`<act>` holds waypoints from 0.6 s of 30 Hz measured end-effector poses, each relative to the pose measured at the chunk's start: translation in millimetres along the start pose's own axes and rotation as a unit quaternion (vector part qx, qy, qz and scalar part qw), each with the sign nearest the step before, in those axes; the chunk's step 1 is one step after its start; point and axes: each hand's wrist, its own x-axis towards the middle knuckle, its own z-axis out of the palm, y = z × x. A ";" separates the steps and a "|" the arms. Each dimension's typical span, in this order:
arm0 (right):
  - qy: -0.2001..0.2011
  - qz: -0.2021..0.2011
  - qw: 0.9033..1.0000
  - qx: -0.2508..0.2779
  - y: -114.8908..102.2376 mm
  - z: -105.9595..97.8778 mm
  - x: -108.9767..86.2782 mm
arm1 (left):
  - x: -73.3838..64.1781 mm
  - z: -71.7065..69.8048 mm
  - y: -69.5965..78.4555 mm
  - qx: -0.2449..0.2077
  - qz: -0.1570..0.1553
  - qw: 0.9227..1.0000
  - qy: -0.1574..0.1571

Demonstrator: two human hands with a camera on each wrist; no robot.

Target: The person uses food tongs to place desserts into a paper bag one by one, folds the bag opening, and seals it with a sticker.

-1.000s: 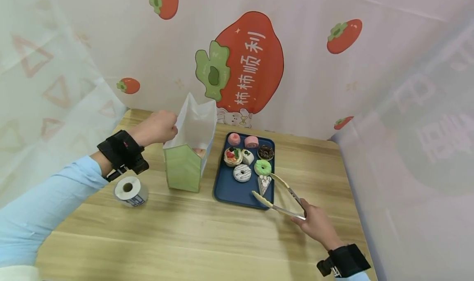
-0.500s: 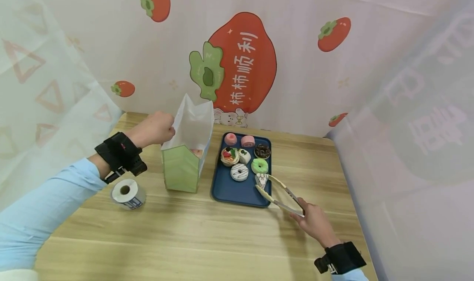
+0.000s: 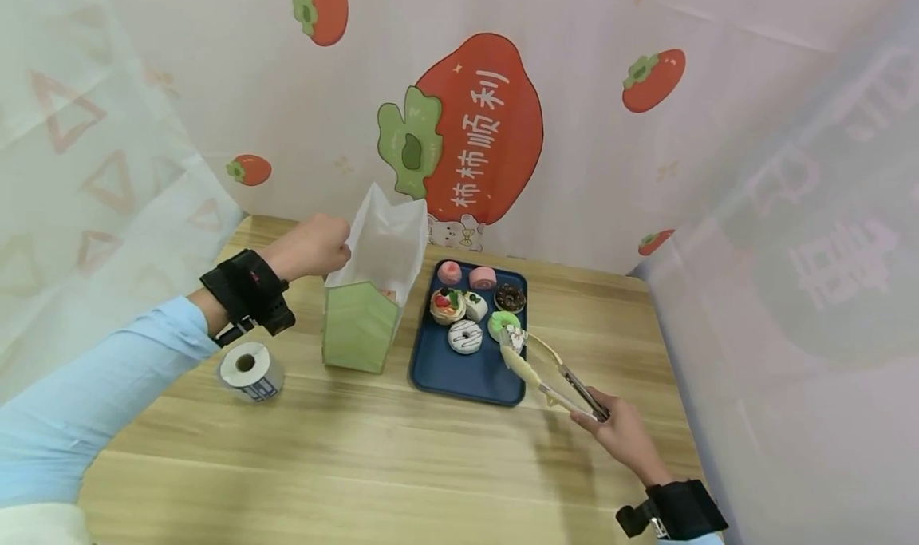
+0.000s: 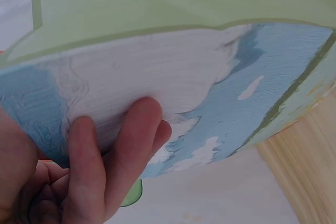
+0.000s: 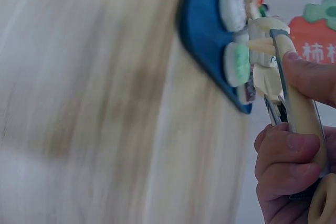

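My left hand pinches the upper left edge of a green paper bag, which stands upright with its white mouth open. In the left wrist view its fingers lie against the bag's blue-and-white side. My right hand grips a pair of tongs with cream tips. Between those tips is a small white cake slice, raised above the right side of the blue tray. It partly overlaps the green donut. Something pinkish shows inside the bag, mostly hidden.
On the tray also sit a white donut, a chocolate donut, a fruit tart, a white roll and two pink cakes. A label roll stands left of the bag. Printed curtains border the table.
The tongs have closed round the cake slice and lifted it from the tray, tips moving slightly up. My left hand keeps its hold on the bag.
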 end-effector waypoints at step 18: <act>-0.031 -0.164 0.986 0.019 -144.9 -92.0 49.7 | -1.6 -0.5 3.6 -0.022 0.004 1.000 -0.007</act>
